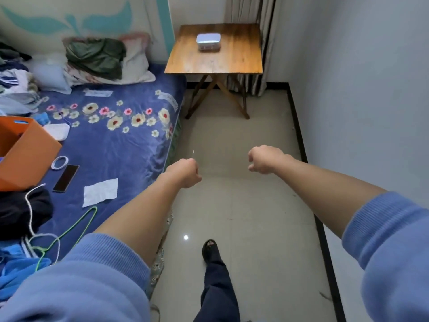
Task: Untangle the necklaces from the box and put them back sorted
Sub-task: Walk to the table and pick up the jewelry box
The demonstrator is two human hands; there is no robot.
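Note:
A small pale box (208, 42) with its lid on stands on a wooden folding table (232, 63) at the far end of the room. Both my arms reach forward over the tiled floor, well short of the table. My left hand (185, 173) is curled into a fist near the bed's edge. My right hand (263, 160) is also curled shut, palm down. I see nothing in either fist. No necklace shows anywhere.
A bed (111, 145) with a blue flowered cover fills the left, strewn with clothes, an orange bin (25, 154), a phone (66, 178), a paper tissue and a green hanger. A grey wall runs along the right. My foot (210, 251) steps on the tiled floor.

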